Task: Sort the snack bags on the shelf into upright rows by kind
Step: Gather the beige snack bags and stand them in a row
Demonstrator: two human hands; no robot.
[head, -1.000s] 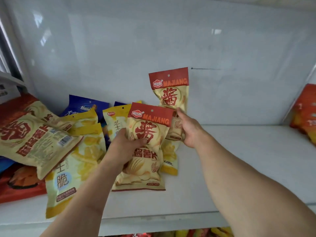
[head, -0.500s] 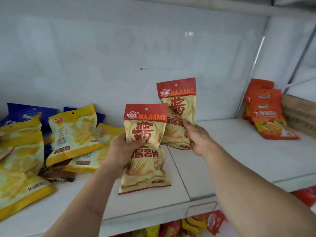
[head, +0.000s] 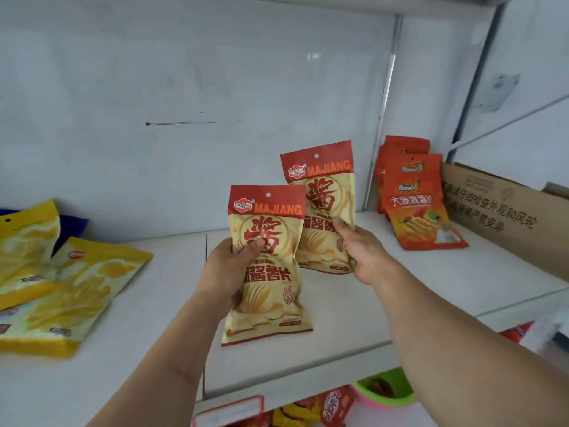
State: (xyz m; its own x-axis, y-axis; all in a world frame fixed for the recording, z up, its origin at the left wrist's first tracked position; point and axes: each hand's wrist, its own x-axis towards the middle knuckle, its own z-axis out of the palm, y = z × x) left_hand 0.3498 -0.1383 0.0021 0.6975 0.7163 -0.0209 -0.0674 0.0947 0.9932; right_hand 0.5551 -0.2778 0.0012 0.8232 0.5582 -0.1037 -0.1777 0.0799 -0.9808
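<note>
Both bags (head: 266, 260) rightward, between fingers (head: 257, 243)

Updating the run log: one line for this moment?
left hand: holds front MAJIANG bag | right hand: holds rear MAJIANG bag | both upright

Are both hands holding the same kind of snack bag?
Yes, the left hand and right hand each grip a red-topped MAJIANG bag.

A white shelf (head: 431, 291) made of two boards that meet at a seam near the middle. On its left end yellow bags (head: 70, 291) lie flat in an overlapping heap. At the right, orange bags (head: 415, 198) lean in a row, just beside a cardboard box (head: 505, 217).
</note>
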